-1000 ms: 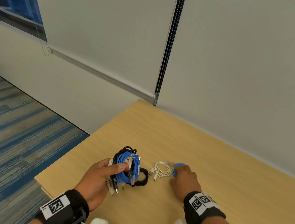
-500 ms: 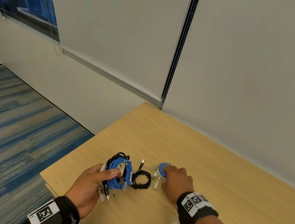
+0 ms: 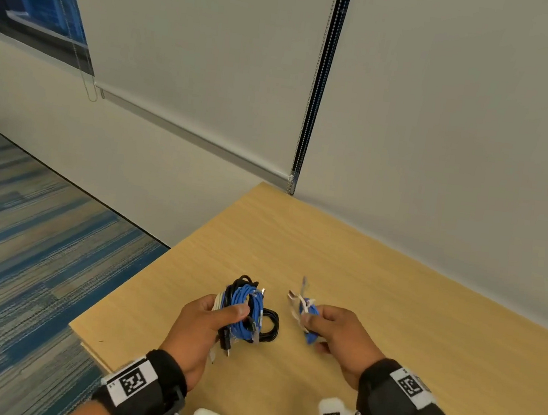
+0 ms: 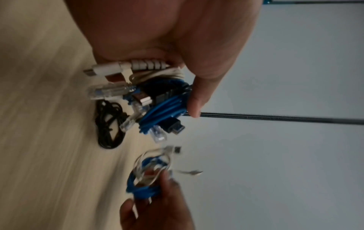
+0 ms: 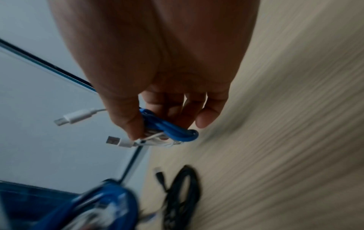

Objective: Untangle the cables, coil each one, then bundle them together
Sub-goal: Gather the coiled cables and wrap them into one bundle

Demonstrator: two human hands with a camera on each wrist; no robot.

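My left hand (image 3: 214, 317) grips a thick bundle of coiled cables (image 3: 243, 307), blue, black and white, held just above the wooden table (image 3: 421, 346). In the left wrist view its thumb (image 4: 199, 99) presses on the blue loops (image 4: 165, 109). A black coil (image 3: 268, 327) lies on the table beside the bundle. My right hand (image 3: 323, 327) pinches a small blue coil (image 3: 309, 315) together with a thin white USB cable (image 5: 126, 142), lifted off the table. Both white plugs stick out past the right thumb (image 5: 128, 121).
The table's left edge (image 3: 139, 280) and near corner (image 3: 78, 328) drop to a striped carpet (image 3: 19, 245). A wall with roller blinds (image 3: 214, 62) and a bead cord (image 3: 320, 75) stands behind the table.
My right hand gathered the small blue coil and the white cable from the table and lifted them. My left hand kept its grip on the big bundle and raised it slightly.
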